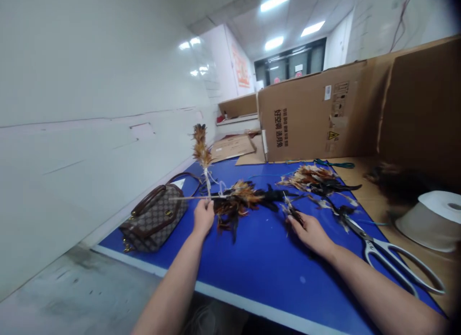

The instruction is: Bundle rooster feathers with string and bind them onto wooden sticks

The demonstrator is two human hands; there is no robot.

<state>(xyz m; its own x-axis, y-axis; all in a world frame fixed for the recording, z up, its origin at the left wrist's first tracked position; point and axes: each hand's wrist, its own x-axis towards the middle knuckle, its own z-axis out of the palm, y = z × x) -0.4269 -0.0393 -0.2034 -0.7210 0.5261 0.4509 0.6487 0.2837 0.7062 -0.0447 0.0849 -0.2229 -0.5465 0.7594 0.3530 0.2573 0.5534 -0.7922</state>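
Note:
My left hand [203, 216] is closed around the base of a thin white stick that stands upright with brown and orange feathers [200, 147] tied along its top. To the right, my right hand [310, 231] rests on the blue table [266, 263] and pinches a small bunch of dark feathers [291, 209]. Between the hands lies a heap of brown, orange and black feathers [239, 200]. A second pile of feathers [315, 179] lies farther back on the right.
A brown patterned handbag [154, 218] sits at the table's left edge by the white wall. Large metal scissors [391, 255] lie right of my right forearm. A white tape roll [434, 218] stands at far right. Big cardboard boxes [317, 116] wall off the back.

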